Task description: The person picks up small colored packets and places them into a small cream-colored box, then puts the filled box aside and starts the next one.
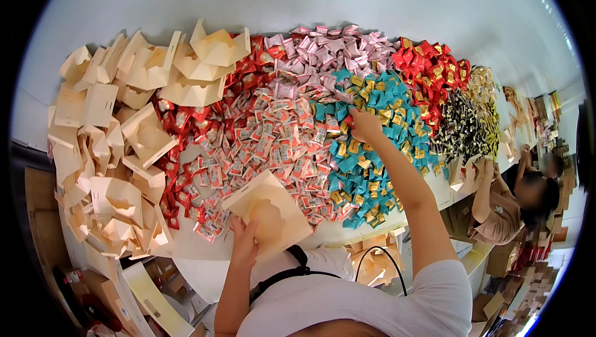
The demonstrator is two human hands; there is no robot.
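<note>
your left hand [246, 241] pinches the box [288, 228], with teal packets [380, 99] ahead-right at your right hand [366, 126], its grip unclear.

"What lies on the white tabletop [197, 242]?"
"Open cream boxes [118, 199], piled at the left."
"And to their right?"
"Heaped red packets [187, 124], orange-and-white packets [273, 141], pink packets [335, 52], teal packets [365, 166], black-and-gold packets [464, 122]."

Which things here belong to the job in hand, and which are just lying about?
Belonging, it seems:
cream box, held by the left hand
teal packets, at the right hand
red packets
other cream boxes, left

Apparently lying about:
cardboard carton, lower left
brown carton, lower right
</note>
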